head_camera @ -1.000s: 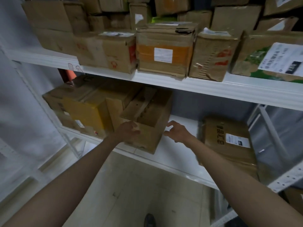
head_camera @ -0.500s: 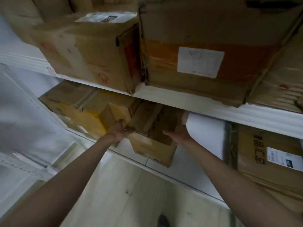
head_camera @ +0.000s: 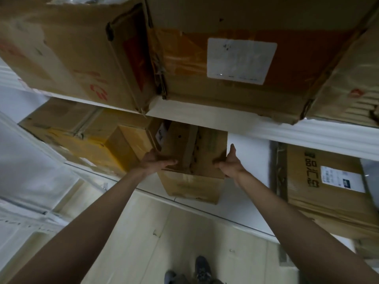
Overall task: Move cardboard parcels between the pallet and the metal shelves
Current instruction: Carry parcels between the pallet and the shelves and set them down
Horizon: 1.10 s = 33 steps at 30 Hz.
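Dim, flat light; boxes (head_camera: 225, 58) soft and slightly blurred, shelf edge (head_camera: 307, 134) bowed by wide-angle distortion, no glare

Single view only: head-worn wide-angle camera, no second view sharing scene. Looks forward and steeply down along both outstretched forearms. Sits very close under upper shelf edge (head_camera: 205, 117); parcels on upper shelf (head_camera: 225, 58) loom large across top of frame, seen partly from below. Lower shelf (head_camera: 246, 152) at arm's reach, mid-frame. Floor (head_camera: 164, 232) fills bottom centre, wearer's shoes (head_camera: 202, 269) at lower edge, so camera stands directly over feet. Strong wide-angle distortion: shelf lines bend, arms splay from bottom corners.
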Tool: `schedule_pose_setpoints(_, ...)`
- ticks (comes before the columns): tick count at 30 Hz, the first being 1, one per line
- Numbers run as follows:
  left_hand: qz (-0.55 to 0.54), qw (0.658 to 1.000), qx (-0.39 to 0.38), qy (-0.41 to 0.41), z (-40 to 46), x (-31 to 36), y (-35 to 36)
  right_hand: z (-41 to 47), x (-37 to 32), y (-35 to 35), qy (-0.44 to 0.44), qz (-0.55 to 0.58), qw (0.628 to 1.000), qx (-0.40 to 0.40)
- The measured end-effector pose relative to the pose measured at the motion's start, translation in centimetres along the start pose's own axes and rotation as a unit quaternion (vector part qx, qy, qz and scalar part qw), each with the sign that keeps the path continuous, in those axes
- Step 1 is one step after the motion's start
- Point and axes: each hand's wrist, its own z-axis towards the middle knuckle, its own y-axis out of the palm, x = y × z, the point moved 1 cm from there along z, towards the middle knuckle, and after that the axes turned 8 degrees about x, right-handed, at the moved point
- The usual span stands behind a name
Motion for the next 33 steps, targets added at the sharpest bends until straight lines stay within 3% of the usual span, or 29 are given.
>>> schedule_pose_setpoints(7,-0.093,0.995,-0.025,0.018,-2.0,0.6,4.0,-2.2,3.0,-2.3,0.005,-0.059,0.998,0.020)
schedule_pose_setpoints(11,-0.099,0.989,-0.106,-0.027,-3.1,0.5,5.0,-3.8,5.6,-3.4,0.014,-0.072,0.995,0.066)
schedule_pose_setpoints(18,-0.141,0.978,-0.152,-0.039,-5.3,-1.7,6.1,-7.7,10.3,-4.0,0.062,0.067,0.993,0.076)
schedule_pose_setpoints(24,-0.052,0.985,-0.163,0.037,-9.4,-3.3,7.3,-13.5,12.5,-2.5,0.060,0.112,0.988,0.085)
schedule_pose_setpoints(33,-0.026,0.966,-0.204,0.156,-20.6,-9.8,6.8,-28.2,18.6,0.8,0.040,0.198,0.972,0.119)
